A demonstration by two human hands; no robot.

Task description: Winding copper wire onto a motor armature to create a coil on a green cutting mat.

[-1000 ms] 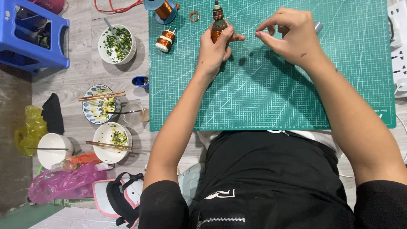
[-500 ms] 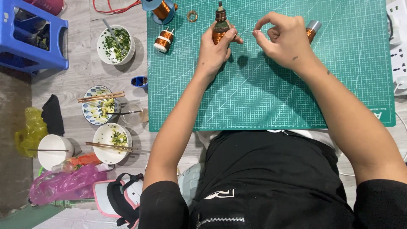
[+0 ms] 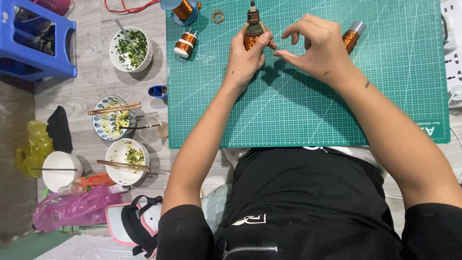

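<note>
Copper-wound rotor point(image 3: 252, 32) stands upright near the far edge of the green cutting mat point(image 3: 298, 120), clamped in the person's left hand point(image 3: 245, 60), fingers wrapped round its lower body. Right hand point(image 3: 315, 48) hovers just beside it, thumb and forefinger pinched together; whether a wire runs between them cannot be told. A second wound part point(image 3: 351, 37) lies behind the right hand, partly hidden. A small copper coil point(image 3: 185, 44), a blue spool point(image 3: 180, 9) and a small ring point(image 3: 218, 16) sit at the mat's far left corner. Beyond the left edge, on the floor, stand used bowls point(image 3: 130, 48) with chopsticks point(image 3: 114, 108) and a blue stool point(image 3: 36, 41). Mat centre and near edge lie open. A white power strip point(image 3: 452, 48) borders the right edge.
</note>
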